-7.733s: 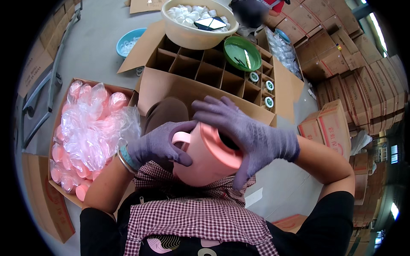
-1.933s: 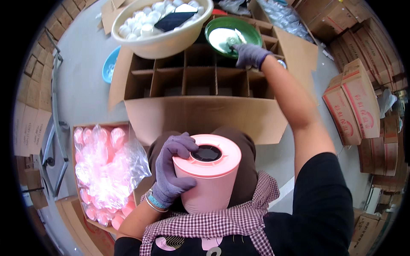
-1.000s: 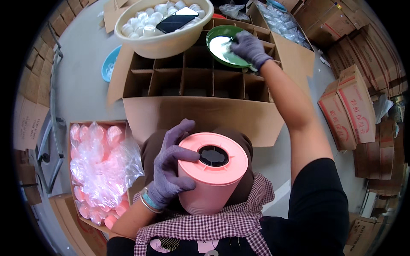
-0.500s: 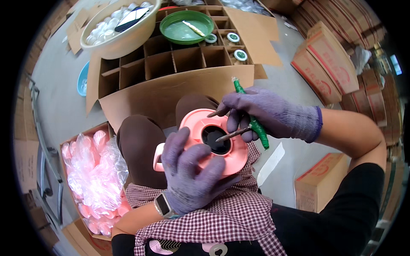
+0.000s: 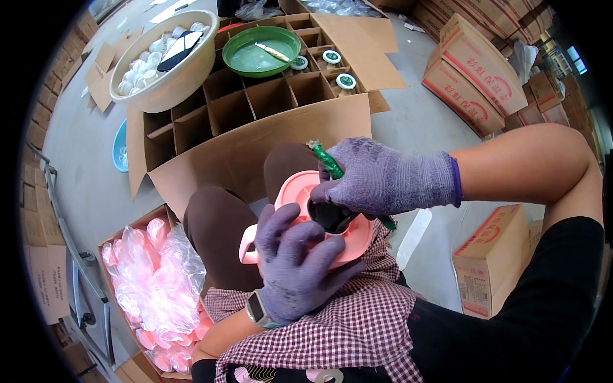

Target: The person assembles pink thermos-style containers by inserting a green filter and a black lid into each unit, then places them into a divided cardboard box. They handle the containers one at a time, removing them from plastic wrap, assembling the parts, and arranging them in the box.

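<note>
In my lap sits a pink plastic jug [image 5: 297, 188] with a side handle, its round end turned up and a black round recess [image 5: 327, 217] in the middle. My left hand [image 5: 287, 271], in a purple-grey glove, holds the jug, fingers spread over its near left side. My gloved right hand [image 5: 380, 175] is closed around a two-pronged tool with a green-wrapped handle [image 5: 327, 161]. Its fingers lie over the recess, so the prongs are hidden; whether they reach inside I cannot tell.
Ahead stands a divided carton [image 5: 255, 131] bearing a green basin [image 5: 262, 64] and a cream tub [image 5: 166, 89] of white caps. A box of bagged pink parts [image 5: 159, 281] is at my left. Cartons [image 5: 472, 76] stand at right, another [image 5: 485, 268] by my right elbow.
My right hand has moved down and left onto the recess, turning the tool so its prongs are now covered. My left hand stays on the jug. The whole view has shifted slightly.
</note>
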`<act>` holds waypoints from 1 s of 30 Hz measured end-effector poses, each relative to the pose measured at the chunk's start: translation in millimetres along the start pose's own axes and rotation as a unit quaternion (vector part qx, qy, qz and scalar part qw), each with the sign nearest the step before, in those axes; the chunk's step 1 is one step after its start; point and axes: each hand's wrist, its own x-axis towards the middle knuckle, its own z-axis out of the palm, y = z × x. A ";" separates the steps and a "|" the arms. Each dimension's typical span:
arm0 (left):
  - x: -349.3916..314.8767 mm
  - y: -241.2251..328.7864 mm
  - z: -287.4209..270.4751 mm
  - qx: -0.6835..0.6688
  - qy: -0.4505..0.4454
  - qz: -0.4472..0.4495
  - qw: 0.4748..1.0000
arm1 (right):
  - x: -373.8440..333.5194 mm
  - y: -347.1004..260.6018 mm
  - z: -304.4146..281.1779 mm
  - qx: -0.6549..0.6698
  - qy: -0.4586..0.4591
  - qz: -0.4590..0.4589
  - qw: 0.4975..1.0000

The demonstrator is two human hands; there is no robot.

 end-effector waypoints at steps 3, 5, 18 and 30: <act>8.2 -24.2 -23.5 -0.095 -0.028 -0.013 0.995 | 15.8 12.9 4.6 -0.004 -0.026 -0.040 0.999; 11.4 -39.4 -27.7 -0.147 -0.042 -0.027 0.988 | 27.3 21.8 6.6 0.044 -0.038 -0.040 0.998; -22.4 -186.7 10.0 -0.752 -0.088 -0.166 0.632 | 149.9 18.4 -9.2 0.189 0.025 -0.517 0.835; 15.5 -174.6 -27.2 -0.386 -0.226 -0.153 0.881 | 184.6 272.3 93.0 -0.051 0.267 0.299 0.915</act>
